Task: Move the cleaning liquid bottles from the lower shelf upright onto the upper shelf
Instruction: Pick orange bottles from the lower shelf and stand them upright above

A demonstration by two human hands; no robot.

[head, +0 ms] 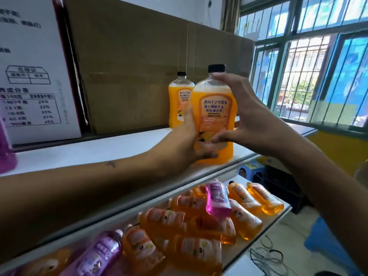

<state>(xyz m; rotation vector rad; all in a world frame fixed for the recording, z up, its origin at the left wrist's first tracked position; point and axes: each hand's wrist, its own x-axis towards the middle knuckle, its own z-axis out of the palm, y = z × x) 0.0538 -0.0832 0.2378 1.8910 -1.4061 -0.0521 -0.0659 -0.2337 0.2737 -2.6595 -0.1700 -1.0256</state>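
An orange cleaning liquid bottle (214, 116) with a black cap stands upright on the white upper shelf (99, 154), near its front edge. My left hand (185, 144) grips its lower left side. My right hand (245, 116) holds it from the right, fingertips at the neck and thumb on the lower label. A second orange bottle (179, 100) stands upright just behind it. On the lower shelf (258, 242) lie several orange bottles (245, 222) on their sides, with a pink-purple bottle (217, 200) on top and another purple bottle (99, 255) at the front left.
A big brown cardboard box (139, 66) and a white printed box (33, 66) fill the back of the upper shelf. A purple bottle (6, 154) stands at its far left. Barred windows (308, 56) are to the right; cables (266, 257) lie on the floor.
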